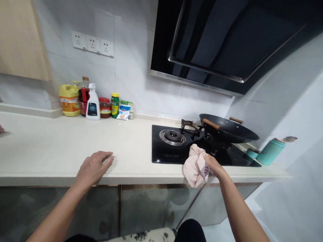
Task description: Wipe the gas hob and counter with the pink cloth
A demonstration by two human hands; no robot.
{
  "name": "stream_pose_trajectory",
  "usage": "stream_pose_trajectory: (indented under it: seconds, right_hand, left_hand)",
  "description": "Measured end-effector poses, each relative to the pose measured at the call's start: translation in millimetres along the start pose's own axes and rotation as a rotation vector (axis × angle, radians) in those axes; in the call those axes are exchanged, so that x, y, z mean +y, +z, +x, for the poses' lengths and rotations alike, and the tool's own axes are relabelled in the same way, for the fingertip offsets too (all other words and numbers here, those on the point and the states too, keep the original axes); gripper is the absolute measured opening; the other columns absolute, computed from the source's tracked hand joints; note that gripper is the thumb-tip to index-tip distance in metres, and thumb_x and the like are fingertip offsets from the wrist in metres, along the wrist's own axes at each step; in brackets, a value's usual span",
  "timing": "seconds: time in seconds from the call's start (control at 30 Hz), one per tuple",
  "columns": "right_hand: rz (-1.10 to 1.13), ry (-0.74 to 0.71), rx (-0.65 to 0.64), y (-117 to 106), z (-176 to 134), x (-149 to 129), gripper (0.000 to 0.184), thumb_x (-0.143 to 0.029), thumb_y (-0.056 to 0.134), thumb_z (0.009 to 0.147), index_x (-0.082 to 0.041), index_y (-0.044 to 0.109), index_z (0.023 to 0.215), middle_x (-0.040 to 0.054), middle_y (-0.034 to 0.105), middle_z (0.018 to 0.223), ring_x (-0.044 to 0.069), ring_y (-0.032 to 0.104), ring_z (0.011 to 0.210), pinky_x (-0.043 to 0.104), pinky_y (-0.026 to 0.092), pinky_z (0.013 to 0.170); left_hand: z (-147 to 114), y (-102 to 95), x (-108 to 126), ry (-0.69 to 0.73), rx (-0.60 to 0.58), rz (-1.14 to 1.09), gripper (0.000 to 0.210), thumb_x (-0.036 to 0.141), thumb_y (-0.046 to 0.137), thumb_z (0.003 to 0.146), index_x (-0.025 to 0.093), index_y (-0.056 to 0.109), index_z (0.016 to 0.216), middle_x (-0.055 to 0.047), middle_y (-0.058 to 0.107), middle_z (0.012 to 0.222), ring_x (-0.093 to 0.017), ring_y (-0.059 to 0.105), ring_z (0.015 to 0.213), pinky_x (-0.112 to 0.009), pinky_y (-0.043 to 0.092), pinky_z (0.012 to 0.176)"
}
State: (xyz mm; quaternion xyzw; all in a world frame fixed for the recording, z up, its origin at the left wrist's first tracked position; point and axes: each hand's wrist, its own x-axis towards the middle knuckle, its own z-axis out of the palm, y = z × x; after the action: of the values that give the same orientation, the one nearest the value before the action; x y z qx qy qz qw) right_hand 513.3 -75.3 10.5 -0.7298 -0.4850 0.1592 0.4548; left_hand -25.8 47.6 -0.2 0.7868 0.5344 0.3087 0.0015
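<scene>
My right hand (212, 163) is closed on a bunched pale pink cloth (195, 166), which lies over the front edge of the black gas stove (166, 157) and hangs past the counter edge. My left hand (94, 166) rests on the cream counter (136, 144) near its front edge, fingers loosely curved, thumb apart, nothing in it. Left of the cloth is a bare burner (173, 137) with its ring. A removed pot support (189, 126) lies behind it. A black wok (227, 129) with wooden handles sits on the right burner.
Along the wall stand a yellow jug (70, 101), a white spray bottle (93, 104), a red-lidded jar (105, 107), a green bottle (115, 105) and a small packet (123, 112). A teal container (271, 152) is at the right end. The range hood (202, 40) overhangs the stove.
</scene>
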Motion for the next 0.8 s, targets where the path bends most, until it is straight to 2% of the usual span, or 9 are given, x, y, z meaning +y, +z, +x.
stream_pose_trajectory:
  seconds: [0.07,0.17,0.23,0.33,0.4,0.5,0.6,0.67,0.8]
  right_hand:
    - [-0.032,-0.012,0.034,-10.4,2.9,7.8,0.043,-0.057,0.054,0.079,-0.018,0.068,0.091,0.0085,0.072,0.095,0.026,0.065,0.093,0.035,0.050,0.083]
    - [-0.074,-0.017,0.127,-23.9,0.0,10.8,0.046,-0.047,0.055,0.076,-0.017,0.063,0.111,0.0061,0.069,0.094,0.024,0.063,0.089,0.036,0.049,0.084]
    - [-0.143,-0.070,0.279,-28.2,-7.8,5.8,0.051,-0.044,0.050,0.080,-0.017,0.060,0.122,0.0072,0.066,0.095,0.024,0.061,0.091,0.039,0.048,0.088]
    - [-0.283,-0.257,0.483,-21.8,-25.4,-9.2,0.048,-0.045,0.040,0.089,-0.018,0.063,0.121,0.0125,0.063,0.106,0.027,0.058,0.104,0.042,0.045,0.096]
    - [-0.397,-0.338,0.426,-7.8,-35.3,-19.3,0.049,-0.050,0.039,0.093,-0.021,0.064,0.124,0.0146,0.060,0.122,0.029,0.054,0.116,0.044,0.041,0.102]
    - [-0.589,-0.279,0.213,21.0,-38.4,-27.6,0.057,-0.057,0.045,0.093,-0.024,0.059,0.137,0.0153,0.049,0.143,0.033,0.047,0.130,0.048,0.038,0.106]
    - [-0.693,-0.168,0.092,43.0,-29.1,-29.5,0.065,-0.057,0.048,0.092,-0.019,0.052,0.145,0.0185,0.046,0.148,0.035,0.044,0.135,0.047,0.037,0.108]
    - [-0.714,-0.129,0.053,48.8,-20.4,-31.9,0.065,-0.056,0.049,0.092,-0.018,0.052,0.145,0.0193,0.047,0.148,0.035,0.043,0.137,0.047,0.035,0.110]
    - [-0.675,-0.156,-0.040,55.9,-5.9,-49.4,0.060,-0.050,0.052,0.091,-0.018,0.055,0.142,0.0177,0.048,0.148,0.033,0.044,0.137,0.045,0.032,0.112]
  left_hand:
    - [0.5,1.4,-0.1,-0.009,-0.004,0.006,0.052,0.055,0.038,0.091,0.020,0.072,0.112,-0.010,0.073,0.118,-0.030,0.065,0.113,-0.042,0.049,0.095]
    - [0.9,1.8,1.1,-0.025,-0.015,0.019,0.052,0.054,0.037,0.092,0.020,0.071,0.113,-0.010,0.073,0.120,-0.031,0.064,0.115,-0.043,0.047,0.096]
    - [0.9,0.9,2.9,-0.030,-0.030,0.030,0.053,0.054,0.036,0.092,0.020,0.071,0.113,-0.009,0.072,0.120,-0.031,0.064,0.115,-0.043,0.046,0.097]
    - [0.2,-1.0,6.2,-0.036,-0.039,0.037,0.054,0.054,0.035,0.092,0.020,0.071,0.113,-0.009,0.072,0.120,-0.031,0.063,0.116,-0.044,0.046,0.097]
    - [-0.5,-1.8,8.1,-0.039,-0.026,0.045,0.054,0.054,0.035,0.091,0.019,0.071,0.112,-0.010,0.072,0.120,-0.031,0.063,0.116,-0.044,0.045,0.097]
    - [-1.4,-2.3,10.1,-0.037,-0.010,0.052,0.055,0.053,0.034,0.091,0.018,0.071,0.111,-0.010,0.073,0.119,-0.031,0.063,0.115,-0.044,0.045,0.097]
    - [-1.9,-2.6,11.5,-0.032,-0.003,0.048,0.055,0.053,0.035,0.091,0.018,0.072,0.111,-0.011,0.073,0.117,-0.031,0.065,0.112,-0.044,0.047,0.096]
    - [-1.9,-2.6,12.5,-0.037,0.001,0.051,0.055,0.053,0.035,0.091,0.018,0.073,0.112,-0.011,0.073,0.117,-0.031,0.065,0.112,-0.044,0.047,0.096]
    - [-1.1,-1.9,14.1,-0.056,0.006,0.068,0.056,0.053,0.035,0.091,0.017,0.072,0.113,-0.012,0.072,0.120,-0.032,0.064,0.112,-0.045,0.046,0.098]
